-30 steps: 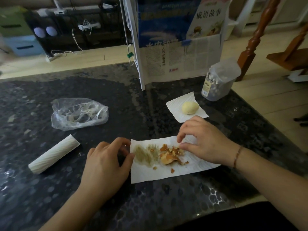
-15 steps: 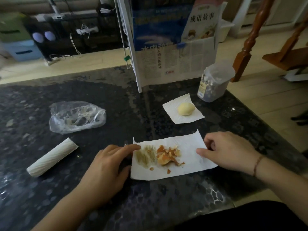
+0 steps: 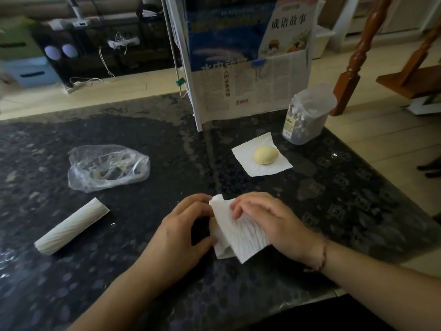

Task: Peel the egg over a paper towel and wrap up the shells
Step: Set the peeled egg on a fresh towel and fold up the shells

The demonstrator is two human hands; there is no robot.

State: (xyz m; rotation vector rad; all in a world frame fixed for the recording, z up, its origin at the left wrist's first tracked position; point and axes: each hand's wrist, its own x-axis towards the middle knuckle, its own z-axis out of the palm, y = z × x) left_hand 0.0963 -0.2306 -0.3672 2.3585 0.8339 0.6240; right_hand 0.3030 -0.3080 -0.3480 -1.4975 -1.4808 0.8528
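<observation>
Hands on folded paper towel [image 3: 241, 232] | left grip [image 3: 181, 232] pinching its edge | right grip [image 3: 269, 220] flat, spread on top

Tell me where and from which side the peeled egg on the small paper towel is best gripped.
Grip the peeled egg across its narrow middle, fingers coming down from above. It lies on its side on the small paper towel, long axis roughly left to right, so the short width probably fits a light pinch. Nothing touches it; the cotton swab jar stands apart behind, leaving the top approach open.
</observation>
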